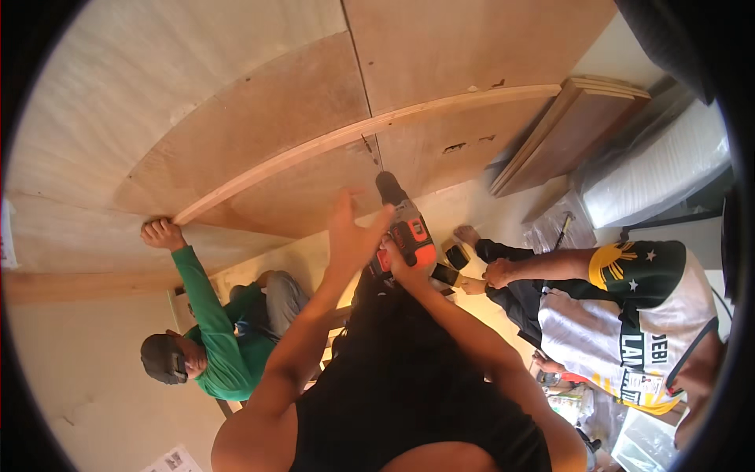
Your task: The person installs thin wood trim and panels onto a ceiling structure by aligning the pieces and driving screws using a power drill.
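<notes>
Cordless drill (405, 228), orange and black, is the thing in hand: it points its dark chuck up at the plywood ceiling (259, 118), the tip just below the long wooden batten (354, 134) that runs across the panels, close to where the batten crosses a seam between two sheets; the step, as I judge it, is fastening near the batten, with the tool lined up but the tip perhaps not yet pressed home, which the picture does not settle.

Right hand (393, 263) is clamped round the drill's grip, below the batten, arm raised and nearly straight from the shoulder; left hand (354, 228) is spread wide, fingers apart, holding nothing, raised just beside the drill on its left and short of the batten, forearm rising steeply from the lower edge.

Below the batten's left end a person in a green sleeve (200, 299) presses a hand (161, 234) flat against the ceiling beside the batten's end; to the right of the drill another person in a black and white shirt (629, 315) stands near, forearm reaching toward the drill's battery end.

Next move, by my judgement, calls for a steady upward push along the drill's axis, square to the batten, while the free hand braces the strip or the tool so that neither slips.
</notes>
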